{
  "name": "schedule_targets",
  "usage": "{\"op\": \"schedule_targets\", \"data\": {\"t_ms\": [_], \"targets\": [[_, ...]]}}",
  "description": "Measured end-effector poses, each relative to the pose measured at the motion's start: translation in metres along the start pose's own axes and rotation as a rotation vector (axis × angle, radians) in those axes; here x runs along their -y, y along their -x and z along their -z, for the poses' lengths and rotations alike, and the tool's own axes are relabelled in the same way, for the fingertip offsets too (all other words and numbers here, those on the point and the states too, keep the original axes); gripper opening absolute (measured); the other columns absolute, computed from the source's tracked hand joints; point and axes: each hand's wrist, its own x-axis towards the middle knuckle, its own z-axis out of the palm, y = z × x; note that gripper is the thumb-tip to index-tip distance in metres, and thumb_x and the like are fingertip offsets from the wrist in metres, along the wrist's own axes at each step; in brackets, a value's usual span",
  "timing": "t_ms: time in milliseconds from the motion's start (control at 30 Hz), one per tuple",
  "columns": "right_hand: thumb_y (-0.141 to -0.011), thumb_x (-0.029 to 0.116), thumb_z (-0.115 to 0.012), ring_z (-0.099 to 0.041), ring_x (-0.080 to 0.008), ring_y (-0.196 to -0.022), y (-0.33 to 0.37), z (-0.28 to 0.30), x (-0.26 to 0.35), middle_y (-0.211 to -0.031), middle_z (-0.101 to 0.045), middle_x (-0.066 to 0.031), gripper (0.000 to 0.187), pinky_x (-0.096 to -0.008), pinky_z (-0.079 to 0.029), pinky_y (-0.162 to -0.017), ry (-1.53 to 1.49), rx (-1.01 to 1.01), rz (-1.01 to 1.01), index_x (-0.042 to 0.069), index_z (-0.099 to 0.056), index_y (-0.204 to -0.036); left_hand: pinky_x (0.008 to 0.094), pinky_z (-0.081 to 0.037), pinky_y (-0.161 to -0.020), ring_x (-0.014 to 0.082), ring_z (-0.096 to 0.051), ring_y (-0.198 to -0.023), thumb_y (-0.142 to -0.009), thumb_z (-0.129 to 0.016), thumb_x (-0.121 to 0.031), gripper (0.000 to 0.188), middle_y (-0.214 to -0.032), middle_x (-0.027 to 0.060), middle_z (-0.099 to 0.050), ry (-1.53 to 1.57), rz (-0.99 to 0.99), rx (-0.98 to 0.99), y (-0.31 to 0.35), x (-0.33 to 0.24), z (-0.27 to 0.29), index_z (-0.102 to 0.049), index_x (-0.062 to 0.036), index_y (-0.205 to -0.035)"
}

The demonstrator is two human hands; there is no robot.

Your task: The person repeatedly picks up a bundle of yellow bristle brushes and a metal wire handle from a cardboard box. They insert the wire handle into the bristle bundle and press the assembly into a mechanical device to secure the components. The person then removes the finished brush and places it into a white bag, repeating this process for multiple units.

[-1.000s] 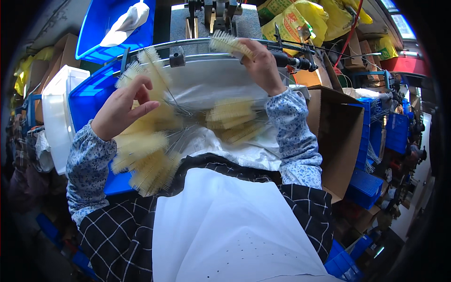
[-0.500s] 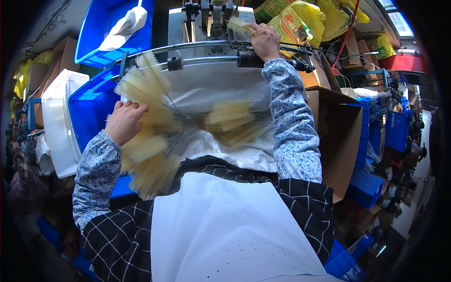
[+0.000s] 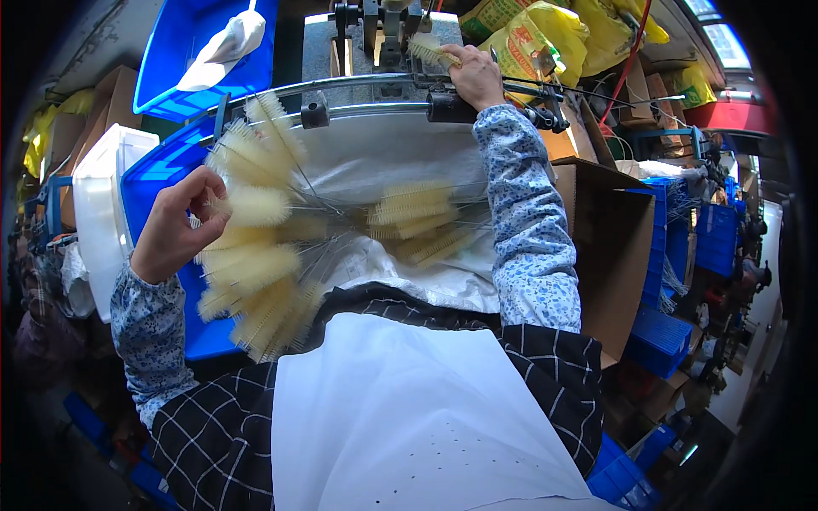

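My left hand (image 3: 175, 226) is closed in a pinch on the tip of a pale bristled wire brush (image 3: 256, 205). That brush lies across the top of a fanned heap of similar brushes (image 3: 256, 268), whose thin wire stems point inward. My right hand (image 3: 477, 78) holds another small bristle brush (image 3: 428, 49) up against the metal machine (image 3: 383, 87), just above its curved rail (image 3: 366, 109). A second bunch of brushes (image 3: 411, 206) rests on the white sheet (image 3: 375, 157) in front of me, stems toward the right.
Blue bins (image 3: 158, 183) and a white tub (image 3: 111, 204) stand at the left. An open cardboard box (image 3: 609, 255) is close by my right forearm. Yellow bags (image 3: 554, 38) lie behind the machine. Blue crates (image 3: 660, 341) stand further right.
My left hand has moved left and slightly down from over the heap, its fingers now pinched on a brush tip. My right hand has shifted slightly left with its brush.
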Motion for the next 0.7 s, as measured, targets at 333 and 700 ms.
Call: {"op": "schedule_targets", "data": {"t_ms": [333,700], "targets": [[-0.074,0.018,-0.052,-0.052,-0.0260,-0.088,-0.001,-0.004,-0.006,-0.090,-0.058,-0.0044,0.031,-0.0381,-0.042,-0.079,0.025,-0.022,-0.001,0.025,-0.060,-0.103,0.0215,-0.040,-0.055,0.0085,-0.046,-0.058,-0.069,-0.060,-0.001,0.018,-0.068,0.0012,-0.048,-0.097,-0.048,-0.154,0.016,-0.019,0.014,-0.049,-0.0032,-0.082],[-0.078,0.018,-0.052,-0.049,-0.0225,-0.096,-0.008,0.001,-0.008,-0.092,-0.058,-0.0011,0.028,-0.0363,-0.037,-0.083,0.065,0.054,0.054,0.029,-0.061,-0.102,0.0219,-0.042,-0.055,0.0097,-0.048,-0.058,-0.068,-0.061,0.000,0.019,-0.067,0.0020,-0.050,-0.109,-0.066,-0.139,0.014,-0.020,0.010,-0.050,-0.0030,-0.083]]}}
